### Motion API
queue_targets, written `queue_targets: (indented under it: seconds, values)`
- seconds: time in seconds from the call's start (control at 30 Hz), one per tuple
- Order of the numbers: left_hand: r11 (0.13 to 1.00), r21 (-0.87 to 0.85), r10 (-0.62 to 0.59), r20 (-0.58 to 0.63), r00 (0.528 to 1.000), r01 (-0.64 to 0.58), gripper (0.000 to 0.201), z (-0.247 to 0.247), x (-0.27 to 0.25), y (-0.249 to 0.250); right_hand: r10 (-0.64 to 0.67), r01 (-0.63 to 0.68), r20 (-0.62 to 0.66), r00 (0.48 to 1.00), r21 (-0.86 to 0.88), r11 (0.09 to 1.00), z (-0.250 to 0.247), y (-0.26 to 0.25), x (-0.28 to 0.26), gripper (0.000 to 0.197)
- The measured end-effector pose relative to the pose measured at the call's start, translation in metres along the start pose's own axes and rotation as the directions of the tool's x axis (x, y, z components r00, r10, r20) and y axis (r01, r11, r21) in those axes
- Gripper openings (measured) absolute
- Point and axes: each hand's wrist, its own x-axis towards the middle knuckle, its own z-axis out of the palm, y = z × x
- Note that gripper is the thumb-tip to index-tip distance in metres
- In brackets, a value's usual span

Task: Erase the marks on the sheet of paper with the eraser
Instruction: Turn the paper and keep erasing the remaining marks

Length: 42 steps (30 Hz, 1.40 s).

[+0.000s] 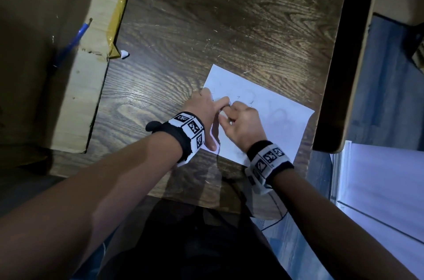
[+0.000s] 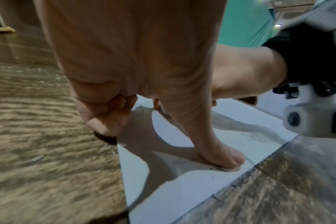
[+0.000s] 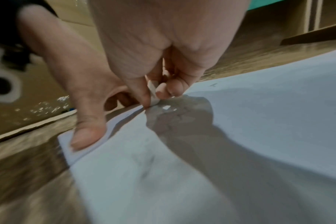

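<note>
Rubbing in progress, by the look of it: right hand (image 1: 244, 122) pinches a small white eraser (image 3: 152, 91) between thumb and fingertips, its lower end touching the sheet of paper (image 1: 270, 123). Contact sits near the sheet's left edge, about midway along it.

Left hand (image 1: 202, 110) rests spread on the sheet just beside the right hand. Its thumb (image 2: 223, 157) presses flat near the sheet's near-left corner; a forefinger reaches toward the eraser; the other fingers, seen from the left wrist, curl at the paper's edge and hold nothing.

Sheet lies skewed on the dark wood worktop (image 1: 206, 16), long axis running from near-left to far-right. Faint pencil marks (image 1: 251, 98) show just beyond the right hand's knuckles; further loops, fainter still, sit to its right.

Key relation: remaining marks lie away from the body and rightward of the eraser. The right hand is nearer them; the left, on the opposite side, anchors the paper. Judged: partway done, and strokes toward the far right will pull against that anchor.

Pale eraser crumbs (image 3: 166, 107) lie by the contact point.
</note>
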Motion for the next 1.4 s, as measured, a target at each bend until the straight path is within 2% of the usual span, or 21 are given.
queue_targets:
  seconds: [0.07,0.17,0.23,0.3,0.37,0.43,0.5,0.57,0.63,0.7,0.77,0.83,0.87,0.9,0.97,1.07,1.17,1.3,1.4]
  values:
    - [1.000,0.020,0.006,-0.003,1.000,-0.006,0.112,0.000,-0.001,0.001,0.037,-0.037,-0.027,0.999,0.005,0.999,0.004,-0.003,-0.011,0.023]
    - [0.996,0.091,-0.021,-0.012,1.000,0.022,0.109,-0.003,-0.003,0.004,-0.022,0.009,0.148,0.989,0.091,0.996,0.007,-0.009,-0.040,0.032]
    - [0.995,0.095,-0.030,0.006,1.000,0.029,0.112,-0.005,-0.002,0.005,-0.044,0.037,0.225,0.973,0.033,0.999,0.002,-0.002,-0.027,0.042]
    - [0.996,0.080,-0.029,0.016,0.999,0.028,0.112,-0.007,-0.002,0.004,0.015,-0.007,0.127,0.992,-0.066,0.998,-0.001,0.007,-0.001,0.039]
    - [0.997,0.064,-0.035,0.012,0.999,0.034,0.113,-0.007,-0.004,0.004,0.064,-0.061,0.042,0.997,-0.070,0.996,-0.001,0.006,0.002,0.029]
    - [0.996,0.085,-0.038,0.012,0.999,0.037,0.116,-0.007,-0.005,0.006,0.009,-0.006,0.091,0.996,-0.032,0.999,0.001,-0.007,-0.022,0.024]
    - [0.993,0.107,-0.050,0.010,0.999,0.049,0.118,-0.008,-0.005,0.007,-0.102,0.112,0.228,0.968,-0.029,0.993,-0.001,-0.014,-0.045,0.023]
    - [0.994,0.102,-0.050,0.010,0.999,0.049,0.117,-0.008,-0.003,0.007,-0.179,0.194,0.274,0.945,-0.031,0.980,-0.005,-0.008,-0.036,0.028]
    - [0.997,0.054,-0.052,0.035,0.998,0.050,0.113,-0.008,-0.002,0.006,-0.185,0.199,0.193,0.964,-0.056,0.978,-0.006,-0.003,-0.015,0.029]
    - [0.998,0.037,-0.047,0.036,0.998,0.046,0.110,-0.009,-0.003,0.006,-0.053,0.058,0.106,0.993,-0.045,0.997,-0.002,-0.004,-0.007,0.024]
    - [0.998,0.035,-0.056,0.011,0.998,0.056,0.106,-0.007,-0.003,0.006,0.076,-0.077,0.080,0.994,0.016,0.997,0.007,-0.012,-0.019,0.018]
    - [0.996,0.055,-0.073,-0.018,0.997,0.074,0.099,-0.005,-0.003,0.006,0.028,-0.034,0.135,0.990,0.042,0.999,0.010,-0.020,-0.039,0.012]
    - [0.995,0.072,-0.072,-0.025,0.997,0.073,0.100,-0.004,-0.002,0.006,-0.028,0.025,0.164,0.986,0.021,0.999,0.010,-0.017,-0.047,0.011]
    - [0.993,0.096,-0.062,-0.022,0.998,0.064,0.105,-0.004,-0.002,0.006,-0.032,0.027,0.192,0.981,0.031,0.999,0.007,-0.012,-0.051,0.014]
    - [0.989,0.142,-0.041,0.001,0.999,0.040,0.118,-0.006,-0.003,0.006,0.010,-0.019,0.171,0.985,0.048,0.999,-0.003,-0.001,-0.045,0.027]
    - [0.992,0.125,-0.038,0.035,0.999,0.034,0.121,-0.008,-0.003,0.006,0.049,-0.055,0.084,0.995,0.075,0.996,-0.018,0.011,-0.032,0.026]
    - [0.995,0.092,-0.041,0.045,0.998,0.037,0.120,-0.008,-0.004,0.005,0.084,-0.099,0.125,0.989,0.121,0.988,-0.024,0.016,-0.026,0.030]
    - [0.995,0.096,-0.034,0.041,0.999,0.030,0.120,-0.008,-0.004,0.004,0.096,-0.094,-0.020,0.995,0.054,0.994,-0.022,0.017,-0.029,0.021]
    - [0.995,0.101,-0.032,0.042,0.999,0.027,0.121,-0.009,-0.005,0.004,0.150,-0.136,-0.177,0.973,0.093,0.986,-0.018,0.018,-0.035,0.020]
